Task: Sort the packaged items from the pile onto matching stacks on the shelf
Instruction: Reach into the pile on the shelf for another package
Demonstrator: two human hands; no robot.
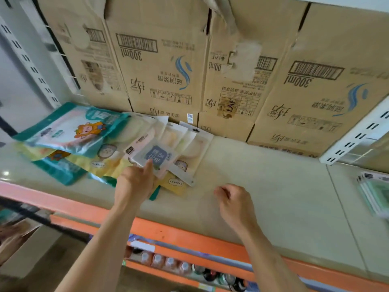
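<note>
A pile of flat packets (101, 148) lies at the left of the beige shelf (263, 186): teal bags with a cartoon figure (71, 131), yellow bags and pale clear pouches (185, 140). My left hand (134, 184) pinches a small clear packet with a blue-grey label (154, 155), thumb on its lower edge, just above the pile. My right hand (233, 201) hovers over bare shelf to the right, fingers loosely curled and holding nothing. A stack of green-and-white packets (374, 192) sits at the far right edge, blurred.
Upside-down cardboard boxes (168, 70) line the back of the shelf. An orange rail (168, 232) runs along the front edge. Bottles and cans (189, 268) stand on the shelf below. White slotted uprights (31, 66) frame both sides.
</note>
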